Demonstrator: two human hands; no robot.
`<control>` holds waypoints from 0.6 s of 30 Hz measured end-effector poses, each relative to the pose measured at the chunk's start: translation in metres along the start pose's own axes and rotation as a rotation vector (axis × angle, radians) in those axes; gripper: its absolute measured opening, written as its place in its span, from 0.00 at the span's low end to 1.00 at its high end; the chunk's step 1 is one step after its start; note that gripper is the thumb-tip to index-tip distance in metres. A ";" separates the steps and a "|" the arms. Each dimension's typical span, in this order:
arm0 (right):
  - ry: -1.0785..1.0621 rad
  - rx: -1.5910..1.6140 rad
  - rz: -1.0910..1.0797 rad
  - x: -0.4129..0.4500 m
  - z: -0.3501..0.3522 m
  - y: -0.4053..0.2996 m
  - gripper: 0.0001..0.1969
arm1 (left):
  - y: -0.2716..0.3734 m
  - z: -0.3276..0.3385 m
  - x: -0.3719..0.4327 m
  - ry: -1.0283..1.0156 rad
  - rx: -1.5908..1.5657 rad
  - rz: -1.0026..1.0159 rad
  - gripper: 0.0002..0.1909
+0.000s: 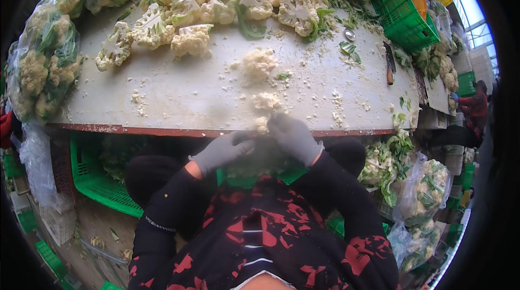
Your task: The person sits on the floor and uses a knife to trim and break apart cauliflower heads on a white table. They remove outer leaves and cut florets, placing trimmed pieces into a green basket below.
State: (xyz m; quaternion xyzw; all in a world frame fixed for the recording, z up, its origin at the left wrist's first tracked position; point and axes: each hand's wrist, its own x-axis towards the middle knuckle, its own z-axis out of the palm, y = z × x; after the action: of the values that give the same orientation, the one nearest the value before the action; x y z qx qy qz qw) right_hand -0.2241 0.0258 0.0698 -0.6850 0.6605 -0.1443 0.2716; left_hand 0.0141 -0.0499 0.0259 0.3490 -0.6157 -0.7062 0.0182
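Both my hands wear grey gloves and sit at the table's front edge. My left hand (223,152) is half curled, thumb and fingers apart, with nothing visible in it. Over the edge reaches my right hand (295,139), its fingers beside a small cauliflower floret (261,124). A blur over the fingertips hides whether they grip anything. Just beyond lie a second floret (266,100) and a larger trimmed cauliflower piece (260,63). Farther back, several cut cauliflower pieces (191,41) are heaped on the white tabletop (195,87). Crumbs are scattered around them.
A knife (390,64) with a wooden handle and a spoon-like metal piece (349,34) lie at the right. Bagged cauliflower (44,58) stands at the left. Green crates (101,196) flank my legs; another crate (402,9) tilts at back right. A person (473,107) works far right.
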 end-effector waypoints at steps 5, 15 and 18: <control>0.250 -0.069 0.178 0.057 0.004 0.006 0.25 | 0.018 -0.007 0.022 0.366 0.119 0.044 0.26; 0.406 0.179 -0.067 0.044 0.002 -0.027 0.14 | 0.043 0.003 0.044 0.250 -0.765 0.213 0.31; 0.306 0.232 0.069 0.021 0.016 -0.028 0.10 | 0.038 0.020 0.044 0.347 -0.753 0.433 0.29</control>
State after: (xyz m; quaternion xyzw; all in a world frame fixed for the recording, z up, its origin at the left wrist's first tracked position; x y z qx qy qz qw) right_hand -0.1905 0.0080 0.0693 -0.5961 0.6959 -0.3127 0.2500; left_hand -0.0448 -0.0621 0.0383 0.2944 -0.3633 -0.7916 0.3932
